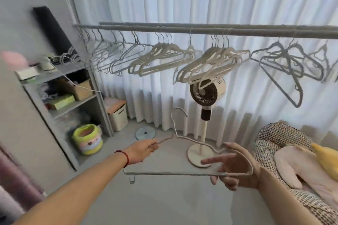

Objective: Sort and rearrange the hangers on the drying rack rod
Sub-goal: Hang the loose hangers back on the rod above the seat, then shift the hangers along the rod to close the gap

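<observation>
I hold a beige hanger [184,173] low in front of me, its hook pointing up. My left hand [141,151] pinches the left shoulder tip. My right hand [232,167] has its fingers through the right end of the hanger, with the index finger stretched out. Above runs the grey drying rack rod [182,30]. On the rod hang grey-white hangers [113,55] at the left, two bunches of beige hangers [162,58] [214,64] in the middle, and dark grey hangers [285,64] at the right.
A standing fan [206,93] is behind the held hanger, in front of white curtains [237,14]. A grey shelf unit [69,86] with boxes is at the left, a yellow bucket [87,139] and a white bin [118,117] below it. A chequered seat [285,144] with cloth lies at the right.
</observation>
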`<action>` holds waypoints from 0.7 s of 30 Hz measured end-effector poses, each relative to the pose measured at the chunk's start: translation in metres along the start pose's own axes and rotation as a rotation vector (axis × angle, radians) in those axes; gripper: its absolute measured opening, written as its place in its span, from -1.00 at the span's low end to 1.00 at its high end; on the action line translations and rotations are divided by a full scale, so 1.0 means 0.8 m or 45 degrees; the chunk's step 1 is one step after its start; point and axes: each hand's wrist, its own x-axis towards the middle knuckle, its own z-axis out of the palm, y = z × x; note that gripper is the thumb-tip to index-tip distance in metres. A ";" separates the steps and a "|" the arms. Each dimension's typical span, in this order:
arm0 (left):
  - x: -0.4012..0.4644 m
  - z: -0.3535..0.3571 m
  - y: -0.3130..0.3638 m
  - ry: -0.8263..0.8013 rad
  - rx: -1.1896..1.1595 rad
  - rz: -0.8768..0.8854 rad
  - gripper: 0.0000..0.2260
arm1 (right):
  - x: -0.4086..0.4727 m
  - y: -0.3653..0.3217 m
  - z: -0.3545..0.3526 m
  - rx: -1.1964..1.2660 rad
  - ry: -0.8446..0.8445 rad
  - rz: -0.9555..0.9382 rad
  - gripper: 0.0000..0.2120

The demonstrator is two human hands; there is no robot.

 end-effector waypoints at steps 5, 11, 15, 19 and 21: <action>-0.065 -0.092 -0.068 0.465 -0.111 0.030 -0.65 | 0.098 0.002 0.054 0.425 0.209 -0.244 0.01; -0.108 -0.211 -0.169 0.503 -0.626 -0.124 -0.76 | 0.322 -0.016 0.215 -0.050 0.439 -0.267 -0.36; -0.117 -0.270 -0.214 0.364 -0.809 -0.172 -0.75 | 0.462 -0.041 0.334 0.032 0.489 -0.414 -0.35; -0.110 -0.326 -0.237 0.182 -0.979 -0.137 -0.80 | 0.540 -0.070 0.386 0.127 0.635 -0.360 -0.53; -0.092 -0.353 -0.245 0.181 -0.963 -0.137 -0.80 | 0.561 -0.084 0.388 -0.025 0.698 -0.320 -0.60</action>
